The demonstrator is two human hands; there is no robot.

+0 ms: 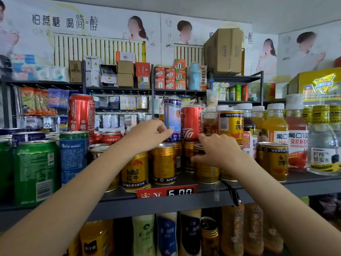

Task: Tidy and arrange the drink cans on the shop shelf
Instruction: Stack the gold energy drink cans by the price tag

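Note:
Gold Red Bull cans (164,163) stand in a cluster on the grey shelf (166,204). Two slim cans stand on top of them, one purple-blue (173,117) and one red cola (191,122). My left hand (149,134) reaches in from the left, and its curled fingertips pinch the lower left side of the purple-blue can. My right hand (219,150) lies over a gold can (206,170) at the front, thumb across its upper front and fingers behind it. Another gold can (230,126) sits raised behind my right hand.
Green cans (35,170), a blue can (72,156) and a raised red cola can (81,113) fill the left of the shelf. Juice bottles (276,130) crowd the right, beside a lone gold can (273,161). A red price tag (166,192) hangs on the shelf edge. More bottles stand on the shelf below.

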